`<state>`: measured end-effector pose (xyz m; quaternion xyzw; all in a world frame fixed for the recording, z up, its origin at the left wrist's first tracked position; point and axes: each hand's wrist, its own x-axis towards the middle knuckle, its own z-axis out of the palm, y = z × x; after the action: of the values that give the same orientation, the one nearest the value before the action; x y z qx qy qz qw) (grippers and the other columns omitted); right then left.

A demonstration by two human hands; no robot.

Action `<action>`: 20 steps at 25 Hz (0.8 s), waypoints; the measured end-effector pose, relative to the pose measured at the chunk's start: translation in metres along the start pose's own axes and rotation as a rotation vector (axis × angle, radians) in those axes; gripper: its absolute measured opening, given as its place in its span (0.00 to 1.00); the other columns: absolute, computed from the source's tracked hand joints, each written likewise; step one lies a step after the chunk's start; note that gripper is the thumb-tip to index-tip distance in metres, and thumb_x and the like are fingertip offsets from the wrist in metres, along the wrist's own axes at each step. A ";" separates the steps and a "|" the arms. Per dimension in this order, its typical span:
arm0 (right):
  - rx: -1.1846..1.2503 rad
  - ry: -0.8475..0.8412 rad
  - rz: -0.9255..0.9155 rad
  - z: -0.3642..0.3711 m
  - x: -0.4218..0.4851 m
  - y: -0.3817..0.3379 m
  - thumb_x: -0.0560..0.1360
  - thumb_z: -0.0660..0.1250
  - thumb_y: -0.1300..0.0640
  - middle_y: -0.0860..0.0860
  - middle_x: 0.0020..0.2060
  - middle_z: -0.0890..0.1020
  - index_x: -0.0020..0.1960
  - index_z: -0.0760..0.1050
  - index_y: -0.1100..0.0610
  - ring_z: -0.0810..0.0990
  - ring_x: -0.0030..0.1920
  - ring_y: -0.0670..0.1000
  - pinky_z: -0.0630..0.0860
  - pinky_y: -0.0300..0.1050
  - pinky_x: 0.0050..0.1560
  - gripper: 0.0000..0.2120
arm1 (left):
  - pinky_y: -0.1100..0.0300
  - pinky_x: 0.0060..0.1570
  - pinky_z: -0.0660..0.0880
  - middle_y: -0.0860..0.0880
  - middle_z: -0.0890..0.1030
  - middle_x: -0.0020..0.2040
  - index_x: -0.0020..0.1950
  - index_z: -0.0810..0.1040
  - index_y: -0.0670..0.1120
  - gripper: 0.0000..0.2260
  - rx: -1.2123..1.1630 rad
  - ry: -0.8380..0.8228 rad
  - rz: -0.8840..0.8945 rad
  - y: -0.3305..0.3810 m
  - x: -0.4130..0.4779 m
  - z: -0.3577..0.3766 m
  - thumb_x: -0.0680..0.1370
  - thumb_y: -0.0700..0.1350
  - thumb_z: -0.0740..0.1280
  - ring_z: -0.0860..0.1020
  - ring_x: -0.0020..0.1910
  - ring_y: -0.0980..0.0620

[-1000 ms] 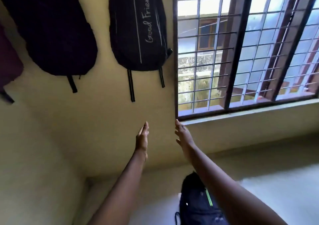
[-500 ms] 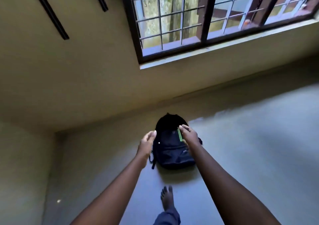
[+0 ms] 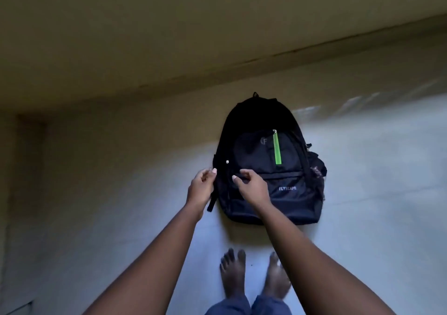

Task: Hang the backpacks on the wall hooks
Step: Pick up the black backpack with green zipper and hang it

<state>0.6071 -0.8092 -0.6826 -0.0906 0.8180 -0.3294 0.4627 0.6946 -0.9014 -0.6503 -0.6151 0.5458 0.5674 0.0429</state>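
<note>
Grey floor [image 3: 367, 193] bears a black green-striped fabric backpack [image 3: 263, 155]; our left hand [image 3: 202, 190] and right hand [image 3: 252, 187] hide its side, and whether either grip pinches it we cannot tell.

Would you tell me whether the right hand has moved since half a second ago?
Yes. Against the green strip on the backpack, the right hand has shifted down and leftward in view.

The backpack [image 3: 261, 121] bears the word "FLYSCAPE" [image 3: 287, 188] in pale capitals on its lower pocket [image 3: 292, 203], at 5 o'clock on the bag's face. A faint "F" logo [image 3: 264, 141] marks the upper pocket [image 3: 251, 152], at 9 o'clock from the green strip [image 3: 277, 151].
</note>
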 end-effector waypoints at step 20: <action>-0.564 -0.193 -0.154 0.015 0.064 0.047 0.72 0.60 0.64 0.56 0.60 0.81 0.67 0.71 0.46 0.75 0.63 0.59 0.70 0.49 0.58 0.26 | 0.56 0.65 0.65 0.47 0.72 0.70 0.68 0.70 0.47 0.18 -0.437 0.042 -0.220 -0.078 0.064 0.014 0.79 0.49 0.61 0.70 0.67 0.50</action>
<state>0.5906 -0.8089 -0.7620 -0.3081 0.8202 -0.1133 0.4686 0.7259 -0.9007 -0.7471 -0.6771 0.3406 0.6510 -0.0412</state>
